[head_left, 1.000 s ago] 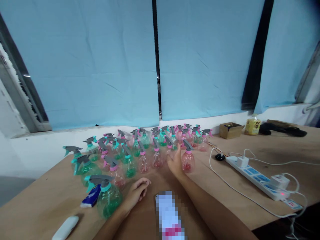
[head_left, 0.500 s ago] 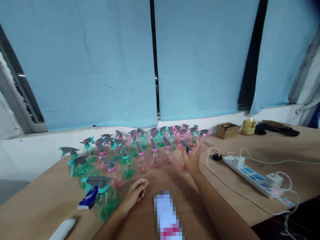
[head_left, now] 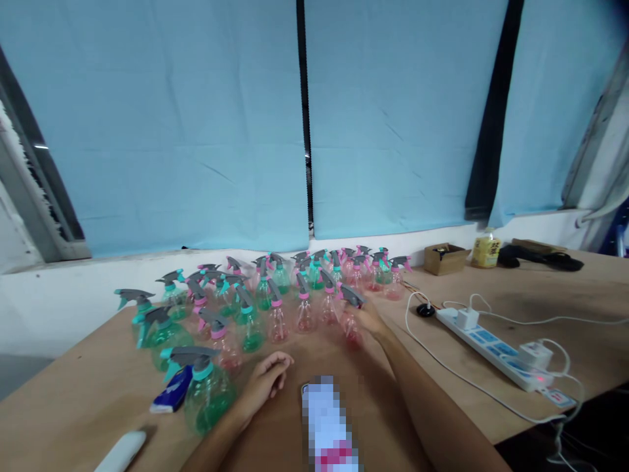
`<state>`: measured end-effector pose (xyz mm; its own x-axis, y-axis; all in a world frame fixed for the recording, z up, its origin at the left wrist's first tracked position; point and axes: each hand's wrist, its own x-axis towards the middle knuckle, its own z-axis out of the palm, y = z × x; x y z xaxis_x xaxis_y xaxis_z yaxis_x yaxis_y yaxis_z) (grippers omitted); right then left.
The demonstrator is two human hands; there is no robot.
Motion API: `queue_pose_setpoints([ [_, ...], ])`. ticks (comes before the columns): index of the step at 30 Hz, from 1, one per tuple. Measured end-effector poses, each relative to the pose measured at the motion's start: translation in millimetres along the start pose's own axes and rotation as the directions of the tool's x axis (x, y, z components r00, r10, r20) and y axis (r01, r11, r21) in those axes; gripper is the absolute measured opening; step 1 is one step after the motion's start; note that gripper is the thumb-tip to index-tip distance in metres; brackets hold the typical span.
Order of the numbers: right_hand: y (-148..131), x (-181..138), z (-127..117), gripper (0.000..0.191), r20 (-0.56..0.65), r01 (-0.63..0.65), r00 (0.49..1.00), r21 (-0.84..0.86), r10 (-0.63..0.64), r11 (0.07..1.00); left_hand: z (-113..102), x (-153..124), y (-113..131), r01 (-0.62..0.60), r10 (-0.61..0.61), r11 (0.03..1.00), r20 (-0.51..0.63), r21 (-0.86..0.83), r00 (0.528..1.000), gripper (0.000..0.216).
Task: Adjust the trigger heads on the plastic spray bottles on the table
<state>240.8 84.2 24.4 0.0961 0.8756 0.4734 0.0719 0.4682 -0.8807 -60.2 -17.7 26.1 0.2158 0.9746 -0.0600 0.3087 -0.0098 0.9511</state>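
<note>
Several small spray bottles (head_left: pixel 275 288), pink and green with grey trigger heads, stand in rows at the back of a wooden table (head_left: pixel 491 288). My right hand (head_left: pixel 371 322) is wrapped round a pink spray bottle (head_left: pixel 351 314) at the right end of the front row, the bottle standing on the table. My left hand (head_left: pixel 268 379) rests on the table with its fingers loosely curled and nothing in it, just right of a large green spray bottle (head_left: pixel 206 387). A phone (head_left: pixel 328 426) lies between my forearms.
A white power strip (head_left: pixel 496 347) with plugs and trailing cables lies to the right. A cardboard box (head_left: pixel 445 257), a yellow bottle (head_left: pixel 485 251) and a dark object stand at the back right. A blue packet (head_left: pixel 171 393) and a white object (head_left: pixel 120 452) lie at the left.
My right hand went from left of the pink bottle to its right, closed round it and drew it left and nearer, into line with the front row. The left hand has not moved.
</note>
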Motion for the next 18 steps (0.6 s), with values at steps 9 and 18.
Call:
queue_pose_setpoints([
  [9,-29.8,-10.8,41.3,0.024,0.317,-0.130,0.946,0.190,0.065,0.973,-1.1,2.5,-4.3,-0.017,0.017,1.000,0.012,0.010,1.000,0.044],
  [18,-25.1,-8.6,77.8,0.007,0.346,-0.162,0.934,0.203,0.084,0.966,-1.4,3.5,-5.3,-0.027,0.026,0.999,0.013,0.025,1.000,0.045],
])
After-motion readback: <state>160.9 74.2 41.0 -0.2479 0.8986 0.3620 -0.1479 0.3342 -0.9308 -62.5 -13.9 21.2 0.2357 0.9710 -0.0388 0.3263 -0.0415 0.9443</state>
